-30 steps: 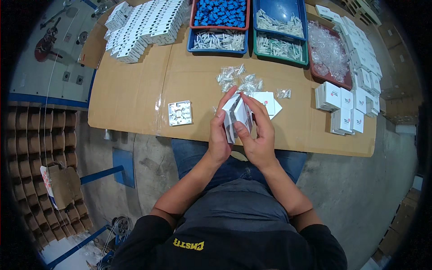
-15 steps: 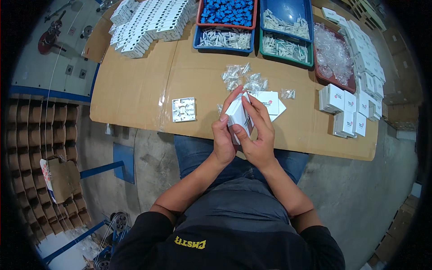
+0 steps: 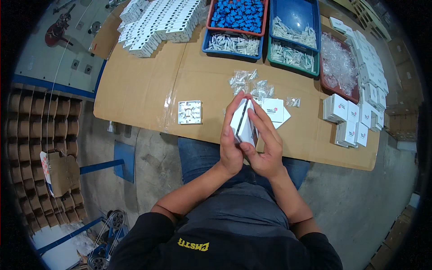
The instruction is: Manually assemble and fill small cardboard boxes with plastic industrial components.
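Observation:
Above the table's near edge, my left hand and my right hand press a white square plastic housing between them. It is tilted on edge, and a dark gap line runs along its side. My left fingers lie along its left side; my right fingers and thumb hold the other face. To the left lies an open white base with its inner side up. Just beyond my right hand are flat white cover plates with a small red print. Small clear bags of parts lie past my fingertips.
Stacked white housings fill the far left. At the back are a tray of blue pieces and trays of pale plugs. A red tray of clear bags and more white boxes stand right. Cardboard covers the table.
Both hands have turned the housing, so its edge with the dark gap line now shows. My fingers lie flatter along its sides. The whole view has shifted slightly.

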Motion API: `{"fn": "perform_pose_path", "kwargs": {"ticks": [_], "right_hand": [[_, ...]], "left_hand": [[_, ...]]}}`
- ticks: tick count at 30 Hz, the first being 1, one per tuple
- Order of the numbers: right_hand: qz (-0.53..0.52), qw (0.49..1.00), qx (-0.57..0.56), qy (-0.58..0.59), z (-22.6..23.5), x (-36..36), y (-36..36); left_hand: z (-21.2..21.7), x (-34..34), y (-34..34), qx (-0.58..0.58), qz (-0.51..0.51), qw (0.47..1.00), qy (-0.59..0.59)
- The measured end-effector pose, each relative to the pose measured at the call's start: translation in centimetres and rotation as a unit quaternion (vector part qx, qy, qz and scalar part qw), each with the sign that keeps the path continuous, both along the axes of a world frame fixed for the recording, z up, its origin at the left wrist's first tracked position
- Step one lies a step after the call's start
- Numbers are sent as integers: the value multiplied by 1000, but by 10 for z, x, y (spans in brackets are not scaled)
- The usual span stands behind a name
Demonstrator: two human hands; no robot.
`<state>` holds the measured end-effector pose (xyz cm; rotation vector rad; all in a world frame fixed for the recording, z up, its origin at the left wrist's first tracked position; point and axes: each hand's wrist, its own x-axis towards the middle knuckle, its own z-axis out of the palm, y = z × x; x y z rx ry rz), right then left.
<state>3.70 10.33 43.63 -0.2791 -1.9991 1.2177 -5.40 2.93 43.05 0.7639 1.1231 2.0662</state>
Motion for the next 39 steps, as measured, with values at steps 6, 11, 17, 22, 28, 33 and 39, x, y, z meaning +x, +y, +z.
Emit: {"fn": "perform_pose_path", "kwargs": {"ticks": [6,11,17,22,28,33,39], "right_hand": [[-34,999,-17,26,1,1,7],[-17,1000,5,3,1,-1,6],[-11,1000,13,-5,-1,-1,5],[-16,999,32,-17,-1,-2,5],[3,1000,24,10,-4,0,3],[3,1000,18,12,-5,-1,-2],[12,1000,16,-2,-3,-1,-4]], "left_hand": [[16,0,3,-12,-8,997,-80],[11,-1,2,-43,-15,997,-61],[7,-3,3,-15,-19,1000,-20],[7,-4,4,-28,-18,999,-28],[4,-5,2,-32,24,997,67],[2,-7,1,-38,37,994,95],[-4,-10,0,-53,65,987,139]]}}
